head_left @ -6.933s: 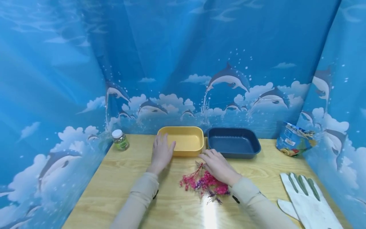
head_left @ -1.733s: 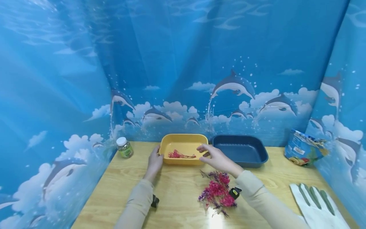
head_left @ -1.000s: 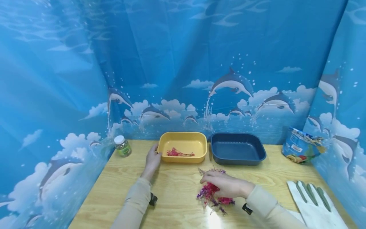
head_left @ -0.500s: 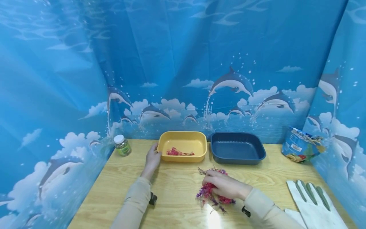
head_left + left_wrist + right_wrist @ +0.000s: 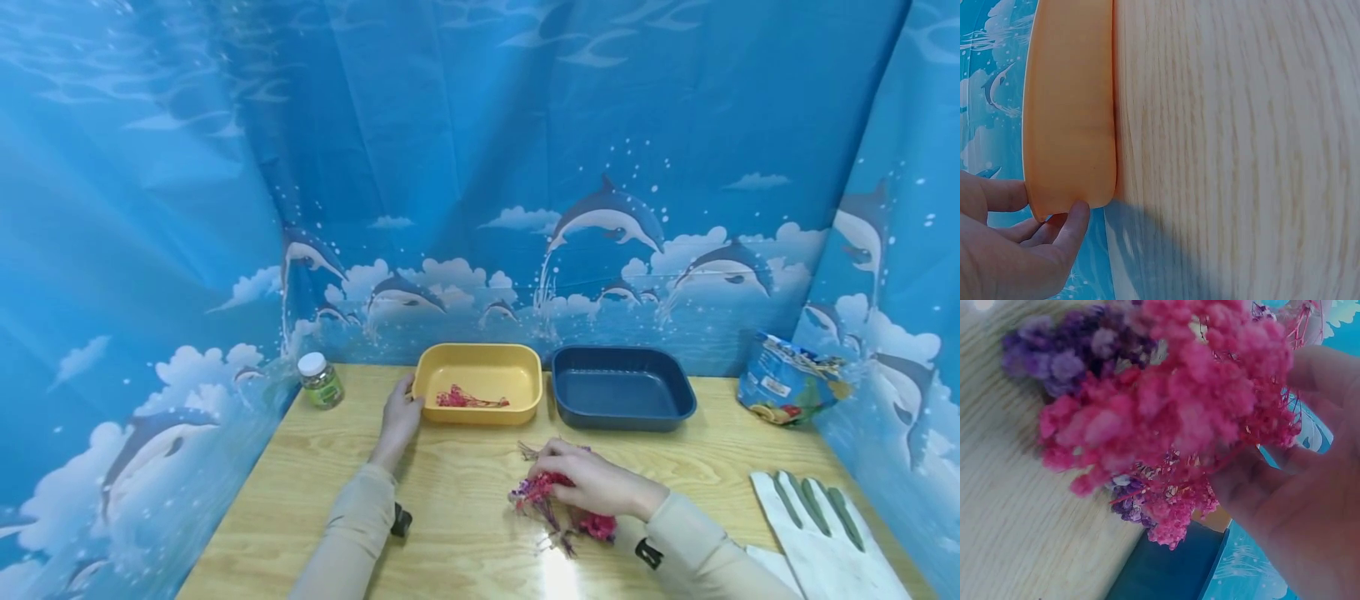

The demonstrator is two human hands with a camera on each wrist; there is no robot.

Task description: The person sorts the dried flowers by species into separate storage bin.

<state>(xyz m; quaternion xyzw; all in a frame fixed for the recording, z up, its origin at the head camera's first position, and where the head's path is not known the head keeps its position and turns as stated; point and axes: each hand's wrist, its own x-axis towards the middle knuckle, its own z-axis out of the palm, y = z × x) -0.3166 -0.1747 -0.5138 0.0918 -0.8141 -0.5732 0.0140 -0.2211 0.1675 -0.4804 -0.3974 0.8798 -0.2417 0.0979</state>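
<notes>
A left hand (image 5: 399, 414) grips a yellow rectangular tray (image 5: 480, 415) at its left end. Nearer, the right hand (image 5: 588, 481), fingers curled, holds pink-and-purple dried flowers (image 5: 1166, 400).

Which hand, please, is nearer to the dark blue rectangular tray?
Right: the right hand is in front of the blue tray, holding pink and purple flowers; the left hand grips the left end of the yellow rectangular tray, farther away.
</notes>
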